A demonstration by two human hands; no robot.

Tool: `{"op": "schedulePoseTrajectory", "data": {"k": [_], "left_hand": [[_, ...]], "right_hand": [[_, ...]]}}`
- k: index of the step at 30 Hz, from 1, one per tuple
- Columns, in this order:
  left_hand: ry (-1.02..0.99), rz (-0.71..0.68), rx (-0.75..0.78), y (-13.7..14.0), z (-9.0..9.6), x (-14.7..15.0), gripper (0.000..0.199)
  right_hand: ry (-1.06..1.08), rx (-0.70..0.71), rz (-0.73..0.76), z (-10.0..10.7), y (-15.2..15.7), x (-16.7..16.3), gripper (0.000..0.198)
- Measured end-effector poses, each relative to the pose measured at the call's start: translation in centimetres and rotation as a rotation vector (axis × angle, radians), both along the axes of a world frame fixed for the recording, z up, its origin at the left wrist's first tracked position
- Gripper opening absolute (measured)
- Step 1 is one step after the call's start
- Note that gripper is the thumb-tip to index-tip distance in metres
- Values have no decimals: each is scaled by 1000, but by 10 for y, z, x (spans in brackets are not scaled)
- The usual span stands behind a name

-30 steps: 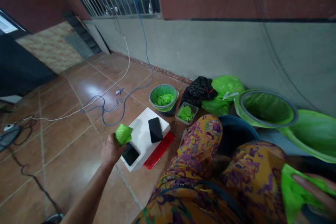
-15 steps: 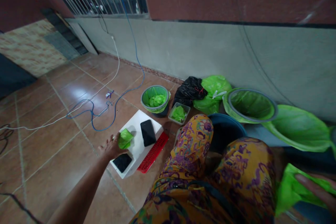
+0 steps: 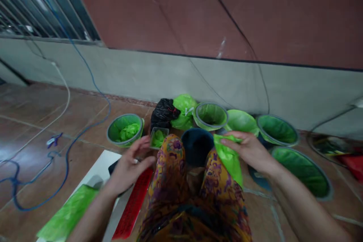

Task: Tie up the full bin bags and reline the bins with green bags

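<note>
While my right hand point(image 3: 249, 149) pinches one end of a crumpled green plastic bag point(image 3: 231, 159) between thumb and fingers, right of the frame's centre, the rest of the film hangs down in front of my right knee point(image 3: 208, 181); I cannot tell whether it touches the cloth. My left hand point(image 3: 129, 166) is left of centre, thumb and fingers well apart and loosely curved, with nothing visible in its grasp. It hides part of a dark phone point(image 3: 112, 167) on the white box point(image 3: 112, 157). At the lower left of the frame a folded green plastic sheet point(image 3: 69, 211) lies on that box, and a red perforated strip point(image 3: 133, 204) runs beside it.

Thin film like this probably clings and creases, so I judge a light pinch right at the edge best, using finger pads rather than nails. Holding the loose end away from my trousers and the rim of the blue bucket point(image 3: 198, 130), at the centre, should keep it from snagging. If my left hand helps, it should take the opposite edge gently and spread the folds evenly; a sharp tug could tear them.
</note>
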State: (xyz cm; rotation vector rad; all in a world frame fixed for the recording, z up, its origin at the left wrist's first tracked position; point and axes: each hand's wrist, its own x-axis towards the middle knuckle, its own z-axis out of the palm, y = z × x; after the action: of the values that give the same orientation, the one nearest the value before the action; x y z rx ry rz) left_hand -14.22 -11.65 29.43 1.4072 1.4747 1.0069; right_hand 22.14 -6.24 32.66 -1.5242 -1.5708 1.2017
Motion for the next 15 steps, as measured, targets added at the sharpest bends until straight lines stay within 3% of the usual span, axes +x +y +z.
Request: {"op": "schedulePoseTrajectory", "data": {"k": [2,4,7,10,12,15], "left_hand": [[-288,-230,4,18,5,74,78],[-519,-363,-51,32,-3,133,74],[-726,-301,-143,49,-21,182,34],[-828,-163,-189,63,-25,186,26],[-885,-100,-218,72,-20,175,30],[-906,-76,-248,85,-12,155,32]], "right_hand": [[34,36,100,8,12,-25,38],[46,94,162,16,22,-46,32],[115,152,155,20,37,-52,30],[236,166,143,11,43,-26,43],[318,59,174,-4,40,-3,53],[317,-110,313,-35,34,18,52]]}}
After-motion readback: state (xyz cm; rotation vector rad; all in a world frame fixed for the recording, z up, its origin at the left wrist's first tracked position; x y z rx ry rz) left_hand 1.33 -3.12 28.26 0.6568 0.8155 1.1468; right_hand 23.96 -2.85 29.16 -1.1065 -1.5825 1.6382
